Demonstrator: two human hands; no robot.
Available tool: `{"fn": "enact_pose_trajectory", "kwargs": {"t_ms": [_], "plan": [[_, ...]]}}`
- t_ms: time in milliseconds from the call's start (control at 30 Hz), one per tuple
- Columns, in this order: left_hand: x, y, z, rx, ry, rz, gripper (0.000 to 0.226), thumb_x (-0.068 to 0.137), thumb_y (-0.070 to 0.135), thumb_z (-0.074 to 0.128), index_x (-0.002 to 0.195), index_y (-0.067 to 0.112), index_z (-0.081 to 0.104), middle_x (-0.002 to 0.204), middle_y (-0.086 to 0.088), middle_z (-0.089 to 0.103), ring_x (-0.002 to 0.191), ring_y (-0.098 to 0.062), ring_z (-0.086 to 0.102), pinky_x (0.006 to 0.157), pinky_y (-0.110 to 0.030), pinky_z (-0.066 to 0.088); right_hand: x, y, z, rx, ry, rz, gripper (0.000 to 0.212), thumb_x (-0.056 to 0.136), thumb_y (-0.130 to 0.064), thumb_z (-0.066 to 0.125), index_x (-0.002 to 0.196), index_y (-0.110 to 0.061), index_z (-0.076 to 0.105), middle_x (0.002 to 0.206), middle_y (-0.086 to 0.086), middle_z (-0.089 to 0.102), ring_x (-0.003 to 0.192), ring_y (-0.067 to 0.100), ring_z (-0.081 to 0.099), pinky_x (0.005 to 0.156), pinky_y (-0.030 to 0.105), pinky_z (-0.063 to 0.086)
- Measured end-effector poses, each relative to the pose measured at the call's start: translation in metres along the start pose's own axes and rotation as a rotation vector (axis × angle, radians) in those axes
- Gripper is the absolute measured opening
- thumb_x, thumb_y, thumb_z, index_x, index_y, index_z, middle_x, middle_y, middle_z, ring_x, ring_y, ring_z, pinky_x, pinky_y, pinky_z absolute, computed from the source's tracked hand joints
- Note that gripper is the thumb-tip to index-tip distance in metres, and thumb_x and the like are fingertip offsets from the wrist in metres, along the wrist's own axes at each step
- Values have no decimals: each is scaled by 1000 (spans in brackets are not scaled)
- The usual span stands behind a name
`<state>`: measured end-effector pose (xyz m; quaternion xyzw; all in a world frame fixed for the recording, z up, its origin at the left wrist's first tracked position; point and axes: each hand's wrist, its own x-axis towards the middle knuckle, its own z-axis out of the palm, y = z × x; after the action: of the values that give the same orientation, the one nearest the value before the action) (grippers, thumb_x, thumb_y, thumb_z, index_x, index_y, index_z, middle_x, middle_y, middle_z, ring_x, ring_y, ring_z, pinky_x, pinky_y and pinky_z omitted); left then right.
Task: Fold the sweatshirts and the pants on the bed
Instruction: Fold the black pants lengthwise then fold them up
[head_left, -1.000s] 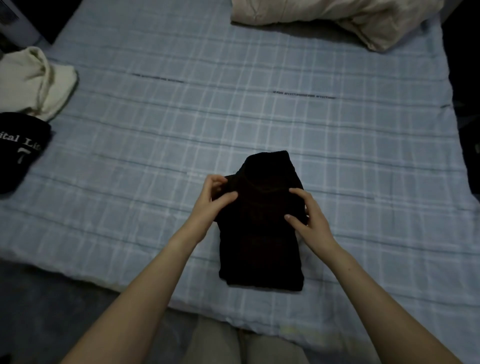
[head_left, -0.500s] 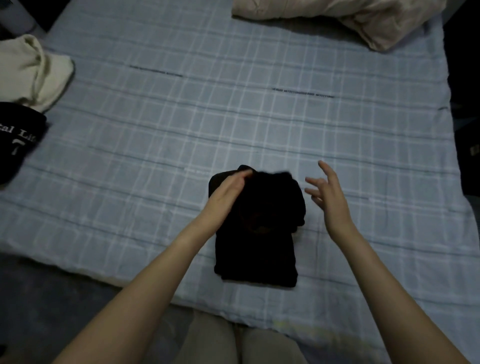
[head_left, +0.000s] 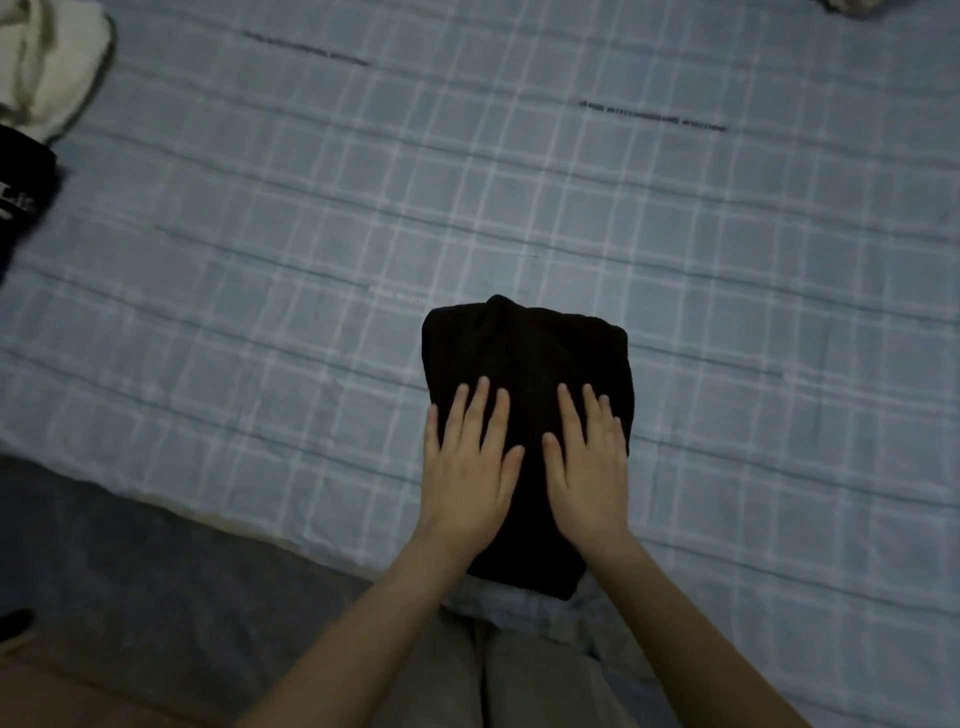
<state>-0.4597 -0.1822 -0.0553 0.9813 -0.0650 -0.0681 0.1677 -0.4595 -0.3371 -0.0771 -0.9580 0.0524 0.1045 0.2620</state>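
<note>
**Far left:** a cream garment (head_left: 47, 67) lies bunched at the edge of the bed (head_left: 260, 260). Just below it is a black garment with white lettering (head_left: 21, 202), partly out of view. Neither looks folded, so I judge them left to do.

**Centre left:** my left hand (head_left: 467, 467) lies palm down on the near left part of the folded black garment (head_left: 524, 348). The grip is spread, fingers straight, pinching nothing.

**Centre:** the folded black garment sits as a compact packet close to the bed's near edge, directly in front of me. I cannot tell in this light whether it is a sweatshirt or pants.

**Centre right:** my right hand (head_left: 589, 467) mirrors the left, its grip spread flat on the near right part. The thumbs are near each other but apart.

**Handling, as a judgement:** the cloth is soft, light and limp, thick in its layers and not fragile. It is likely to slump or fall open if lifted by one corner. The best hold is both hands slid under the long sides, or all layers pinched at the two near corners, with the packet carried level.
</note>
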Motion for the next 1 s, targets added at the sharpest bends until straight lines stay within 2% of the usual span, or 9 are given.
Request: {"fn": "enact_pose_trajectory", "kwargs": {"t_ms": [100,233,333,467,533,600,700,800,1000], "plan": [[-2,-12,49,45,-118,-40,63,100,42,30,153,10,28,160,-17,23,149,-32,18,116,-59,25,2,23,29,-25,15,-45,59,102,-40,29,157,-24,19,164,7,16,152,24,8,123,46,12],[0,-22,79,33,-108,-44,63,98,39,34,153,8,28,159,-20,23,148,-35,19,116,-59,24,8,33,46,-4,30,-63,59,98,-36,35,154,-17,30,161,13,24,151,30,17,120,52,21],[4,-18,59,-7,30,-21,55,97,36,39,146,13,43,152,-16,39,141,-33,36,112,-55,32,11,22,26,77,93,-101,56,98,-37,38,150,-15,41,155,15,36,145,33,30,116,50,28],[60,-21,7,-193,325,-78,33,96,28,47,124,19,61,121,-7,55,108,-24,50,93,-42,39,53,12,-22,178,279,-104,46,99,-30,46,144,-19,48,133,12,52,121,25,47,106,38,37],[103,-26,-10,-270,285,-223,29,96,31,49,122,23,62,117,-4,52,108,-22,46,95,-38,37,88,12,-35,150,259,1,43,100,-31,48,142,-23,50,130,9,52,119,26,45,105,36,36],[139,-37,-13,-357,139,-355,34,97,39,52,128,27,60,123,-2,50,118,-20,41,100,-34,34,118,14,-35,184,127,60,42,101,-35,50,142,-27,50,134,4,52,123,23,40,104,29,30],[163,-54,-1,-437,-43,-414,38,95,45,56,127,26,64,121,0,52,124,-22,37,100,-31,34,140,22,-25,233,21,59,36,99,-37,55,133,-28,61,124,-7,59,114,13,30,100,25,31],[163,-58,6,-483,77,-380,25,94,38,61,107,22,74,99,10,57,110,-15,41,97,-33,41,147,23,-17,307,77,92,22,95,-34,62,114,-28,71,103,-15,62,107,11,32,101,37,39],[163,-76,-1,-633,285,-457,13,91,29,67,86,21,76,80,18,56,91,-12,60,87,-33,50,160,34,-39,412,224,114,14,89,-25,69,98,-20,78,86,-19,65,102,20,64,95,34,49]]}}
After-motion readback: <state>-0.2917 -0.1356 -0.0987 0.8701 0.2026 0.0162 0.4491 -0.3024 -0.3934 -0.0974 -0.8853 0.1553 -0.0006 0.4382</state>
